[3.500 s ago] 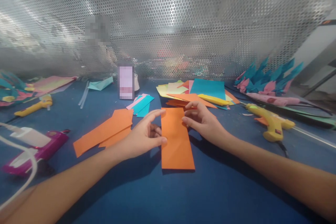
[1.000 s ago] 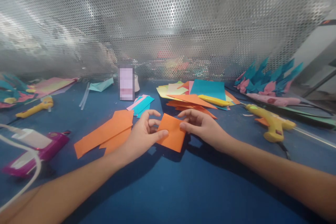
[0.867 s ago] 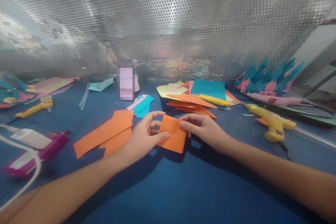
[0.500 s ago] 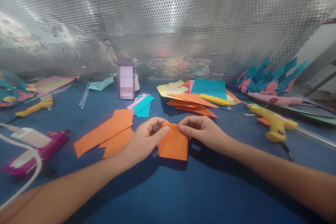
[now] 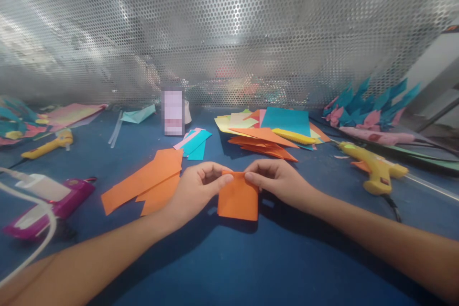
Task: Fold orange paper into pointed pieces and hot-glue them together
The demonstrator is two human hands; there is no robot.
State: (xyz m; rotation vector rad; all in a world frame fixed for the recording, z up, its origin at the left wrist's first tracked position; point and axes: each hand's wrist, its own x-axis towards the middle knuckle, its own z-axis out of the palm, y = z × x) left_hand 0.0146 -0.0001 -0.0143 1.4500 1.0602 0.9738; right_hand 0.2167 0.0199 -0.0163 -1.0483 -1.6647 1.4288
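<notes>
Left hand [image 5: 204,189] and right hand [image 5: 274,179] each clamped, thumb over fingers, on the far corners of the folded orange paper [image 5: 238,198], mid-desk [image 5: 244,263]. Orange strips [image 5: 147,177] near left hand; blue strips [image 5: 195,143] farther off. Yellow cutter [image 5: 294,136] on far-side paper pile [image 5: 265,138]; yellow glue gun [image 5: 376,169] at right.

Around the paper [image 5: 238,201], on the table [image 5: 229,263]: sheets [image 5: 143,177] at 9 o'clock; phone [image 5: 173,112] at 11; pile [image 5: 283,118] at 1, cutter [image 5: 294,136] on it; folded shapes [image 5: 369,107] at 2; glue gun [image 5: 379,172] at 3. The mesh [image 5: 234,14] stands behind, at 12.
</notes>
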